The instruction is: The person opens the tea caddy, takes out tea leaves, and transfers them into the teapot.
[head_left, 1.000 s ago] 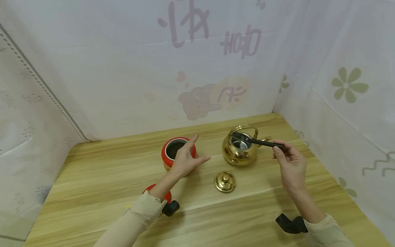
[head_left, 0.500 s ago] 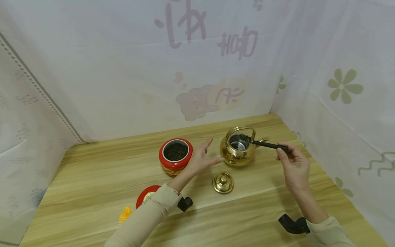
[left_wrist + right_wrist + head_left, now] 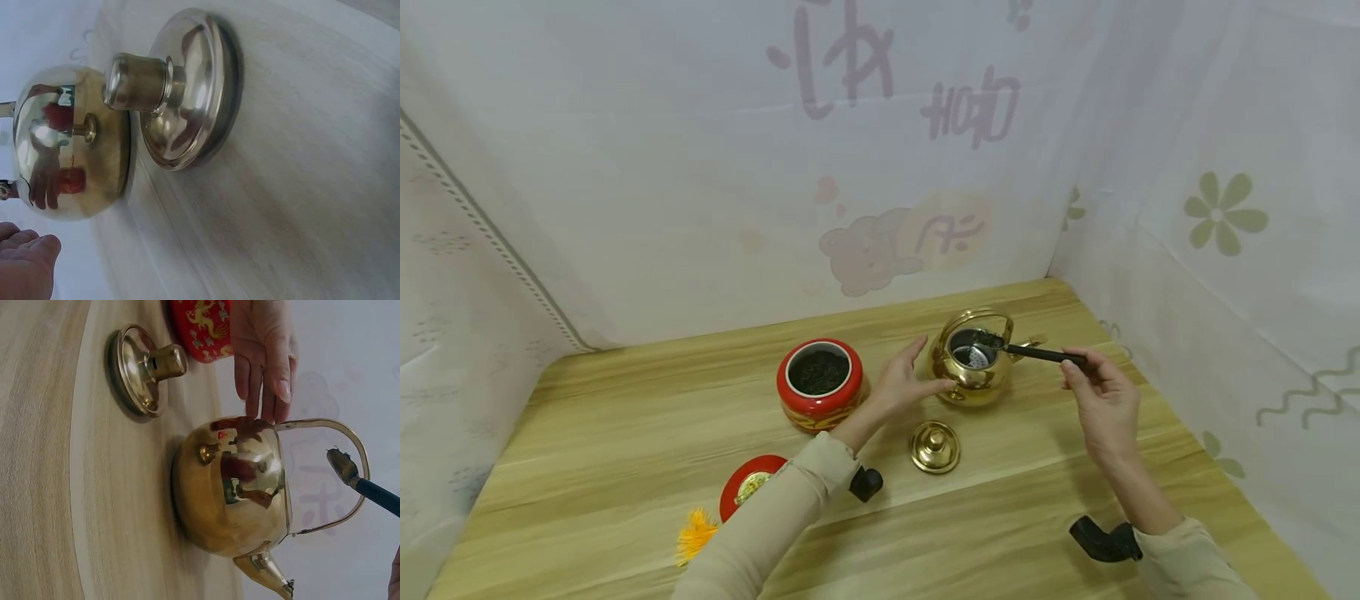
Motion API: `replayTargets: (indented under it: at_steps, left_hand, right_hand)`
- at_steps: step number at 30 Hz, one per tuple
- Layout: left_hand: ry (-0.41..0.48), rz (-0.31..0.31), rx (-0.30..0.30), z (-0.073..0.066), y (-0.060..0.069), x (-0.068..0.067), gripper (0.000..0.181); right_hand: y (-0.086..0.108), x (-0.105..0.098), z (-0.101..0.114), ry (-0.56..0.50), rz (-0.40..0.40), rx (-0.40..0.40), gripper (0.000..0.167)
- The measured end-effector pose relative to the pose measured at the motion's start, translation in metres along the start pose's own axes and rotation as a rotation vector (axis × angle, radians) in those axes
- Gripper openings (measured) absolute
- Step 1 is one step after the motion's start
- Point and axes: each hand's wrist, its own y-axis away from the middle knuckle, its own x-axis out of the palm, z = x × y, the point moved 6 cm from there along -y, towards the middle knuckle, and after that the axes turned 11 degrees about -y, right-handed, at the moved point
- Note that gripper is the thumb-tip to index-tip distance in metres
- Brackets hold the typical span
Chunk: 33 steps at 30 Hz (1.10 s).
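Note:
My right hand (image 3: 1107, 408) pinches the black handle of a tea scoop (image 3: 1043, 354). The scoop's head (image 3: 342, 465), heaped with dark tea leaves, is over the open mouth of a gold teapot (image 3: 972, 387), under its arched handle. A perforated strainer shows inside the pot. My left hand (image 3: 904, 385) reaches to the teapot's left side with fingers extended and thumb spread; the fingertips are at the pot's wall, though whether they touch is hard to tell. The gold teapot lid (image 3: 935, 447) lies in front of the pot.
Left of the teapot stands a red jar (image 3: 822, 404) of dark tea leaves. Its red lid (image 3: 747, 483), with a yellow tassel (image 3: 696, 535), lies nearer, partly behind my left sleeve. Printed cloth walls (image 3: 700, 208) enclose the wooden table (image 3: 647, 417).
My left hand has moved right, from over the red jar to the teapot's side. The scoop stays over the pot's mouth with only slight motion. The view has shifted a little.

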Motion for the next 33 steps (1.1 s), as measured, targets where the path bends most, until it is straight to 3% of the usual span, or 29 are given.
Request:
replayTargets:
  at_steps: [6,15,26,33]
  left_hand:
    - [-0.008,0.010,-0.033,0.000,-0.006,0.006,0.091]
    - [0.025,-0.005,-0.011,-0.002,-0.013,0.016,0.091]
    - [-0.034,-0.043,0.030,-0.009,-0.016,0.024,0.088]
    - [-0.020,-0.075,0.042,-0.009,-0.016,0.026,0.083]
  right_hand:
    - [-0.002,-0.001,-0.002,0.030,0.015,-0.007,0.022]
    - [-0.008,-0.001,-0.003,0.086,0.031,-0.014,0.022]
    - [-0.010,0.001,-0.002,0.125,0.092,-0.044,0.022]
    - [-0.010,0.001,-0.003,0.144,0.077,-0.025,0.021]
